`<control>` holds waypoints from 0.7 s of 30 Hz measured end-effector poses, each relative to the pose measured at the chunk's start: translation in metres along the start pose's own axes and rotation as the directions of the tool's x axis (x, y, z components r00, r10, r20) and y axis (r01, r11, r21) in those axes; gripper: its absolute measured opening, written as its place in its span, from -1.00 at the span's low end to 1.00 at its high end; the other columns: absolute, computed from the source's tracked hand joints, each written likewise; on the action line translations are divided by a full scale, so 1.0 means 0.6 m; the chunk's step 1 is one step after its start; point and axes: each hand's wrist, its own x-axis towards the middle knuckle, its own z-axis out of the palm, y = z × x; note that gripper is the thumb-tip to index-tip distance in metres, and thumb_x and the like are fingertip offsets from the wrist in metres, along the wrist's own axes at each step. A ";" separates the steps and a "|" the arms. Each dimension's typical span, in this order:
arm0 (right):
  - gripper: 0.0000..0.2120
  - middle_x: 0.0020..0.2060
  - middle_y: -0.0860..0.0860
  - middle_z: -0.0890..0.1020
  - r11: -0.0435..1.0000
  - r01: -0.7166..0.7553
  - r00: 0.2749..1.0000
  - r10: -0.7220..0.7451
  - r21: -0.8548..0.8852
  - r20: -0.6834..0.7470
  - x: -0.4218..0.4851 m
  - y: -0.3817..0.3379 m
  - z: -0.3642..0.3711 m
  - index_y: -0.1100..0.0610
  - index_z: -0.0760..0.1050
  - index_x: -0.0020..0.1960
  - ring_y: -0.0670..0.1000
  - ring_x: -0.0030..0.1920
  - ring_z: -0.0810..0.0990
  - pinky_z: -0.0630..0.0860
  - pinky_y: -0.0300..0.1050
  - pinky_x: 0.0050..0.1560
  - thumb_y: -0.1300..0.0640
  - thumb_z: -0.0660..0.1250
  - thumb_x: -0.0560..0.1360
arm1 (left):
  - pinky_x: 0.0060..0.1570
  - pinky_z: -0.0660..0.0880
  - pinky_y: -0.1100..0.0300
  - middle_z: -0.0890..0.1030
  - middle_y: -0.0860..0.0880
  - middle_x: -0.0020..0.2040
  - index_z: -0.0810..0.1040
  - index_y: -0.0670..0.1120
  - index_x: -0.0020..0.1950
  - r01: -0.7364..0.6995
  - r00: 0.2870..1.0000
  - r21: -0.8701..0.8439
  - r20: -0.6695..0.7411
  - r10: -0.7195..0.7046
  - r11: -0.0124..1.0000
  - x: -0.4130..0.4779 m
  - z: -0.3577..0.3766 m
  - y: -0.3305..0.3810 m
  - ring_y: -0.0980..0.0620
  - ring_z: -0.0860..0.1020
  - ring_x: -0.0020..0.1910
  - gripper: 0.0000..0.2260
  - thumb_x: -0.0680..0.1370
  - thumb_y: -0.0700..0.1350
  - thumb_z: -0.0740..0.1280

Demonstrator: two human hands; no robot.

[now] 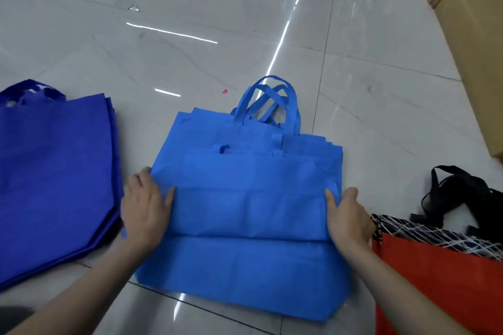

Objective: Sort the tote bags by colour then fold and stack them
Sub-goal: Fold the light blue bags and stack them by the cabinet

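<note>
Head view, sorting stage. I am looking down at a pile of light blue tote bags [245, 226] lying flat on the pale tiled floor [190, 35], handles [268, 100] pointing away from me. My left hand [144, 209] is pinching the left edge of the top bag, thumb lying on the fabric and fingers tucked beneath; my right hand [348, 215] is gripping the right edge the same way. Both hands are closing on that top bag, which is sitting partly folded across the pile, its crease running side to side between my hands. A stack of dark blue tote bags [54, 177] is lying just beside my left hand, its right edge nearly touching the wrist. A red bag [435, 280] with a black-and-white patterned band is crowding my right forearm, black handles [457, 187] trailing behind it. Open floor is stretching ahead beyond the handles; a cardboard box [468, 22] is bounding the far right.
</note>
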 end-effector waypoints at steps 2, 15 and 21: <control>-0.64 0.10 0.27 0.52 0.989 0.146 0.954 -0.135 0.023 -0.267 -0.027 -0.014 0.004 0.25 0.32 0.17 0.29 0.07 0.50 0.41 0.14 0.00 -0.03 0.21 0.56 | 0.21 0.25 -0.16 0.40 -0.27 0.24 0.37 -0.22 0.27 -0.276 0.938 0.043 -0.205 0.279 0.960 -0.024 0.019 0.017 -0.28 0.39 0.19 -0.62 0.51 -0.08 0.30; -0.40 0.50 0.00 0.18 0.820 0.546 0.835 -0.515 -0.175 0.194 -0.084 -0.068 0.107 -0.13 0.14 0.49 0.23 0.47 0.19 0.00 0.22 0.43 -0.32 -0.12 0.52 | 0.34 -0.01 -0.33 0.03 0.01 0.55 0.03 0.26 0.50 -0.450 0.872 0.086 0.260 0.415 0.889 -0.063 0.099 0.024 -0.16 0.02 0.51 -0.42 0.50 0.38 -0.07; -0.40 0.55 0.03 -0.11 0.899 0.400 0.908 -0.364 -0.175 0.205 -0.051 -0.034 0.048 -0.01 -0.11 0.55 0.10 0.53 -0.16 -0.20 0.14 0.47 -0.24 -0.16 0.59 | 0.41 -0.03 -0.21 -0.04 -0.11 0.55 -0.06 0.20 0.52 -0.366 0.902 0.087 0.279 0.330 0.927 -0.051 0.080 -0.018 -0.18 -0.05 0.51 -0.31 0.45 0.47 -0.20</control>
